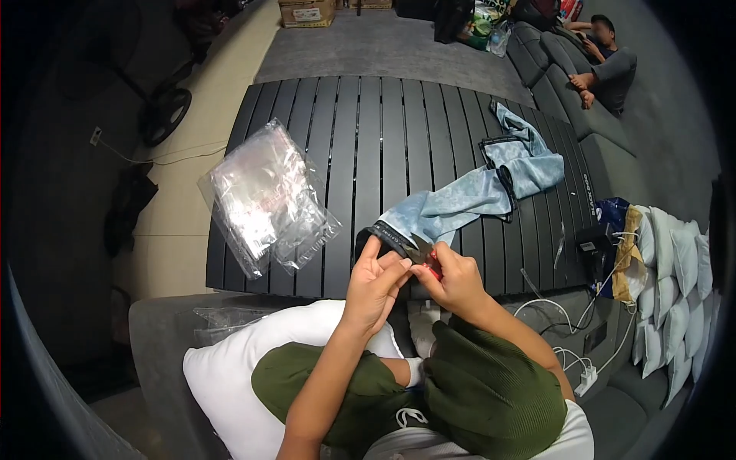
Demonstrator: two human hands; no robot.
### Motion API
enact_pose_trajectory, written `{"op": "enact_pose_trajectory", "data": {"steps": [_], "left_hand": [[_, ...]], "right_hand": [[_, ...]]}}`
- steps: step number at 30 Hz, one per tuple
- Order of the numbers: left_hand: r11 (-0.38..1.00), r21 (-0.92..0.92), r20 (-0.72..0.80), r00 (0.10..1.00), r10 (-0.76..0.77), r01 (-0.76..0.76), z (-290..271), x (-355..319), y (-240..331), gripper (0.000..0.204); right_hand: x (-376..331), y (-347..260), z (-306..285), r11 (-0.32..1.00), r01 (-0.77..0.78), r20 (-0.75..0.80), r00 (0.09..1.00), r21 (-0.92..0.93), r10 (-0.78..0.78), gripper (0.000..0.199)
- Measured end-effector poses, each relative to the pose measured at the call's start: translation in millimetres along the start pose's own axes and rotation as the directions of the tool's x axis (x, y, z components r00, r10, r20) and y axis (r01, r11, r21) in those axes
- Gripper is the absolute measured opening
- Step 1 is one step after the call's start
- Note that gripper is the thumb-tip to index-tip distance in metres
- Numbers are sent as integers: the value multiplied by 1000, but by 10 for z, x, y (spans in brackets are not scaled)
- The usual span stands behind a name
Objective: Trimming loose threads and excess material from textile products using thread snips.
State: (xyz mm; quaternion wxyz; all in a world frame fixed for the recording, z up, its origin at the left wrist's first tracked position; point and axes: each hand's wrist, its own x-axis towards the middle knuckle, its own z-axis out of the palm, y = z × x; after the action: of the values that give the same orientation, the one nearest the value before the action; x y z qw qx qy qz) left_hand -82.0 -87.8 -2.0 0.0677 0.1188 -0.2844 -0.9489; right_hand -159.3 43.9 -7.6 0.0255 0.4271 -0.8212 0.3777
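A long strip of light blue mottled cloth [468, 195] with black elastic-looking bands lies across the dark slatted table [368, 146], bunched toward the far right. My left hand [373, 285] pinches the near end of it by the black band [383, 234], fingers under the edge. In my right hand [454, 282] is a pair of red-handled scissors [418, 249], its metal blades against the cloth beside that band. Part of the handles is hidden by my fingers, and I cannot tell whether the blades have cut anything.
Clear plastic bags [264, 203] lie in a pile on the table's left. A white pillow [230, 368] is by my lap. White cables and a plug [586, 379] run at the right, near stacked pale cushion-like packs [671, 284]. A person [602, 61] reclines on the grey sofa [552, 84].
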Motion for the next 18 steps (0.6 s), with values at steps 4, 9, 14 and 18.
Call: {"op": "enact_pose_trajectory", "data": {"steps": [4,9,14,18], "left_hand": [[1000,-7,-1,1000,-1,1,35,-2,33,49],[991,-130,80,997,-3,13,-75,-9,22,54],[990,-144,68,998,14,-4,-76,-17,17,53],[987,-162,54,998,28,-19,-63,-18,-11,48]], "right_hand": [[3,3,10,999,-11,21,1000,-42,12,31],[8,2,50,998,-7,25,1000,-66,8,29],[4,-27,74,996,-6,34,999,-86,9,28],[11,-39,66,996,4,18,1000,-84,-3,26]]}}
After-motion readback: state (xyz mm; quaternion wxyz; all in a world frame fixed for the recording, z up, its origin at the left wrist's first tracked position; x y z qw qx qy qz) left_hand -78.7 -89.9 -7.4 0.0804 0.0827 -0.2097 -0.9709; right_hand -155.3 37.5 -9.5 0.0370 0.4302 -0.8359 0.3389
